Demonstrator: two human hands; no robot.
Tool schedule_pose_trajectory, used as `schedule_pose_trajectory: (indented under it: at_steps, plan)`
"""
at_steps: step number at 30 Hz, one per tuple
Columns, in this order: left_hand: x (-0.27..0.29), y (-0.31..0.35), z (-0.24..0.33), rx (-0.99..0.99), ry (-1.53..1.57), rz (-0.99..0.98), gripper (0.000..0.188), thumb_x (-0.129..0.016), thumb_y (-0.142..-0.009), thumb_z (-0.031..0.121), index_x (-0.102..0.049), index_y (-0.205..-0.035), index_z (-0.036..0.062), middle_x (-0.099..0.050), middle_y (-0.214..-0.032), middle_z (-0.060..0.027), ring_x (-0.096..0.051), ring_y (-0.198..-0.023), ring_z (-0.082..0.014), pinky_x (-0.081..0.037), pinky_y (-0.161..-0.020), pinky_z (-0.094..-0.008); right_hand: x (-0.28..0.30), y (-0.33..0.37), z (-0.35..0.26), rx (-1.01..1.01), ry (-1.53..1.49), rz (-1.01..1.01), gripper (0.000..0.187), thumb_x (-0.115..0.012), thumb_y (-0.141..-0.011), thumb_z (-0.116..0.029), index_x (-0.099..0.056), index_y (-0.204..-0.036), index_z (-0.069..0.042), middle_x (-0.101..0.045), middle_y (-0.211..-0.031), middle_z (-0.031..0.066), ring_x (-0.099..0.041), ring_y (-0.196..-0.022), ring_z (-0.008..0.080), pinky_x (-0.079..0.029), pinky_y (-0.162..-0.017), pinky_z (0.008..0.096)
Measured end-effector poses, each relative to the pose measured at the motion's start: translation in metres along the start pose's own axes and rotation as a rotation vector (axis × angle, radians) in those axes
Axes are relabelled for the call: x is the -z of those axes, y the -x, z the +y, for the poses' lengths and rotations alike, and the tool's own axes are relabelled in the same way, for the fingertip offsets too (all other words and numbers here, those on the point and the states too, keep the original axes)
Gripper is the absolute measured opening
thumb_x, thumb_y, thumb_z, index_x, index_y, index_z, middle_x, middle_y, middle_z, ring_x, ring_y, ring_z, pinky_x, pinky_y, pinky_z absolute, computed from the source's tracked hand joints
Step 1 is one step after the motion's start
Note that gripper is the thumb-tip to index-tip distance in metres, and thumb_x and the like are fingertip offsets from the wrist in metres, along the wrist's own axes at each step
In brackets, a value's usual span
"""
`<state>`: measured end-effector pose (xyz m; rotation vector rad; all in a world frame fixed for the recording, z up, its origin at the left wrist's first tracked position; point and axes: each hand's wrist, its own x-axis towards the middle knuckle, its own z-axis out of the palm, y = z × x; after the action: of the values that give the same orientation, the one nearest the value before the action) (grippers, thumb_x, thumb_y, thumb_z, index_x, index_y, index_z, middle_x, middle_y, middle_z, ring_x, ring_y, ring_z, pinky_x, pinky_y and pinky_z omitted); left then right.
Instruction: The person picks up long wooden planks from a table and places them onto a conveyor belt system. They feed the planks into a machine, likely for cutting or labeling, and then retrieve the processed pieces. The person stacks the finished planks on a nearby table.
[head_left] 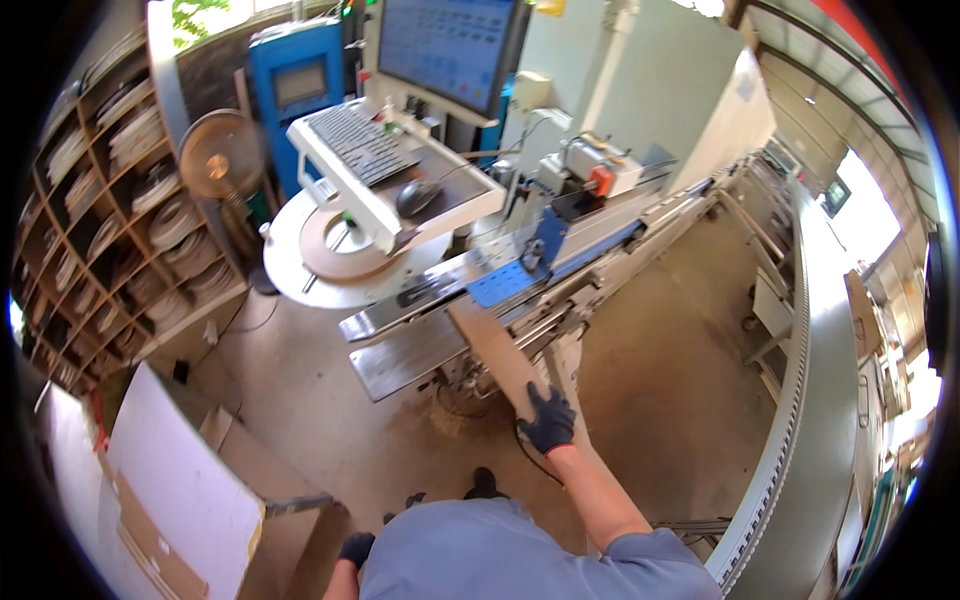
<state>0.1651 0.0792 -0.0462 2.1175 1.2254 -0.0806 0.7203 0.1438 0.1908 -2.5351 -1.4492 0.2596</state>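
Observation:
A long, narrow brown board [497,350] lies across the near side of a machine, its far end against a blue perforated plate [503,284]. On the board's near end rests my right hand [549,418], in a dark glove with a red cuff. Its fingers are spread over the surface, and the arm reaches in from the lower right. My left hand [357,548], also in a dark glove, hangs low beside my body. My grey shirt is close to it, and its fingers cannot be made out.
A keyboard [362,143] and a mouse [418,198] sit on a shelf below a monitor [447,48]. Under it, a coil of brown edging [345,245] lies on a round white table. Shelves of coils [125,190] stand left; white panels [185,485] lean lower left. A long conveyor [800,400] curves along the right.

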Motion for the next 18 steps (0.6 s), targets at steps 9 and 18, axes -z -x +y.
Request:
schedule_pose_trajectory:
  at_steps: [9, 18]
  plan:
    - [0.041, 0.011, 0.031, 0.278, 0.333, -0.021, 0.021, -0.061, -0.092, 0.017, -0.061, -0.073, 0.0093, -0.065, -0.067, -0.0087, -0.064, -0.059, -0.0168, -0.047, -0.049, -0.0325, 0.000, -0.041, 0.006, 0.072, 0.026, -0.013, 0.089, -0.082, -0.070, -0.039, -0.046, -0.151, -0.031, -0.045, -0.144, 0.0234, -0.050, -0.124, 0.0453, -0.042, -0.099, 0.0563]
    - [0.047, -0.012, 0.065, 0.425, 0.724, -0.101, 0.022, -0.051, -0.090, 0.010, -0.048, -0.069, 0.0142, -0.047, -0.059, -0.0038, -0.044, -0.048, -0.0123, -0.032, -0.043, -0.0286, 0.012, -0.067, 0.032, 0.054, 0.032, 0.088, 0.084, -0.083, -0.066, -0.044, -0.056, -0.143, -0.023, -0.056, -0.128, 0.0191, -0.057, -0.115, 0.0404, -0.047, -0.094, 0.0515]
